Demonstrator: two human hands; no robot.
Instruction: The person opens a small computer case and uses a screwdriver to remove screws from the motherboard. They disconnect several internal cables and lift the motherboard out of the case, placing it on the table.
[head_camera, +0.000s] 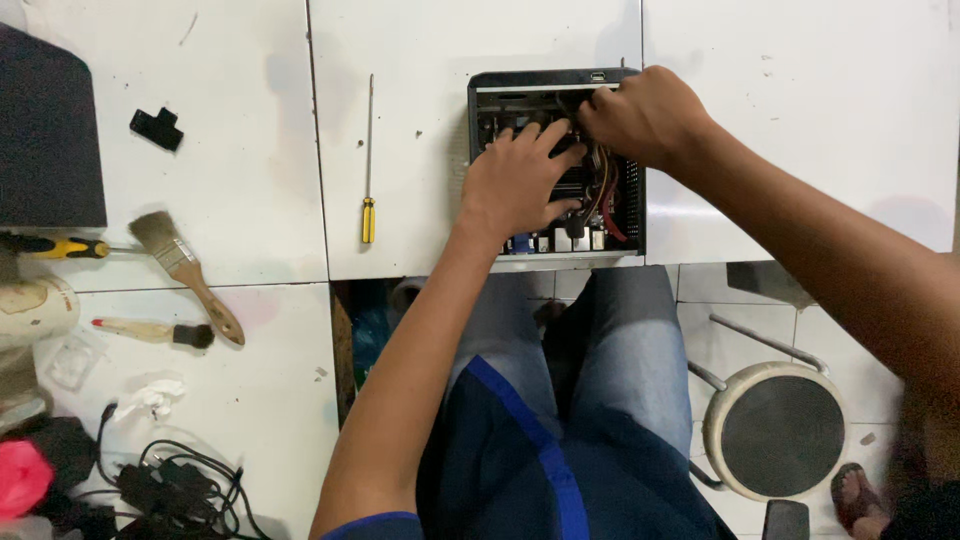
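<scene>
A small black open computer case (630, 215) sits on the white table (420, 40) in front of me, with boards and red and yellow wires inside. My left hand (515, 180) reaches into the case, fingers spread over the parts. My right hand (640, 115) is at the case's far right corner, fingers curled around something inside; I cannot tell what it grips.
A long thin screwdriver with a yellow handle (368, 160) lies left of the case. Further left are a paintbrush (190, 275), a small brush (150, 330), a black clip (156, 128), a dark box (45, 130) and tangled cables (170, 485). A round stool (775, 430) stands at lower right.
</scene>
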